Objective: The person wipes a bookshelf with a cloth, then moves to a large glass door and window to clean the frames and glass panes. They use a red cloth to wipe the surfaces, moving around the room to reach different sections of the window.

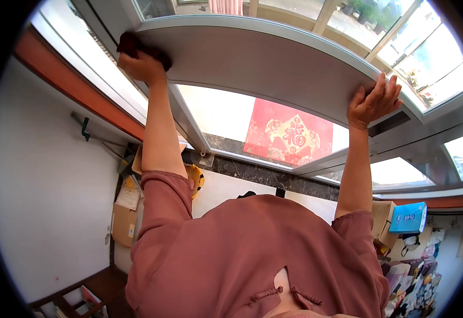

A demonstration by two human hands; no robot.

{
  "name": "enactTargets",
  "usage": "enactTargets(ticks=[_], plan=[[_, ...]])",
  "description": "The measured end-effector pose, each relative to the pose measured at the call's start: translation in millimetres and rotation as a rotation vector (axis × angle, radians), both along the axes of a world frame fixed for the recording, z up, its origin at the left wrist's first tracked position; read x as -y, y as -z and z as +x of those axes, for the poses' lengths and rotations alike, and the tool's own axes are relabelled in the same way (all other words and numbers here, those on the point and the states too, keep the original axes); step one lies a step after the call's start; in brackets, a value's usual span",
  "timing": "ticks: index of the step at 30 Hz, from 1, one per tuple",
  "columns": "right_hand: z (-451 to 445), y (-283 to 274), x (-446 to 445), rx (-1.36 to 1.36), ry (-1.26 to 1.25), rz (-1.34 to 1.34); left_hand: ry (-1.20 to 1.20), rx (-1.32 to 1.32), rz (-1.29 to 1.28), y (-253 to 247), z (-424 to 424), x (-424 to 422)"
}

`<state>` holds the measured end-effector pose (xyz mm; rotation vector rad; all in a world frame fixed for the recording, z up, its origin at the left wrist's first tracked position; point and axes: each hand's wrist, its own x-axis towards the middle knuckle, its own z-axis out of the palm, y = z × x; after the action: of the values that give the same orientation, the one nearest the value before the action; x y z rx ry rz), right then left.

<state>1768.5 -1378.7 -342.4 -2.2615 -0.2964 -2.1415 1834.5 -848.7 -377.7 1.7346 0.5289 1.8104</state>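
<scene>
A dark red cloth (130, 43) is bunched in my left hand (143, 66), pressed against the left end of a grey door panel (255, 59). This panel crosses a glazed door between an upper and a lower glass pane (211, 113). At the panel's right end, my right hand (374, 99) rests against the door with its fingers apart and thumb on the panel. Just below that hand is a dark recess (388, 124) in the door frame. Both my arms are stretched out ahead.
Through the lower glass shows a red mat (261, 127) with a gold design. A dark marble threshold (235, 161) runs along the door's foot. Cardboard (123, 224) leans by the white wall (48, 179) at left. A blue box (408, 216) sits on a carton (382, 222) at right.
</scene>
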Motion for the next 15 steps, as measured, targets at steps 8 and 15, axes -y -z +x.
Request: enactTargets(ticks=[8, 15], plan=[[7, 4, 7, 0.035, 0.001, -0.010, -0.011, -0.261, -0.315, 56, -20, 49], [9, 4, 6, 0.046, -0.036, -0.010, 0.154, -0.191, -0.150, 105, -29, 110]])
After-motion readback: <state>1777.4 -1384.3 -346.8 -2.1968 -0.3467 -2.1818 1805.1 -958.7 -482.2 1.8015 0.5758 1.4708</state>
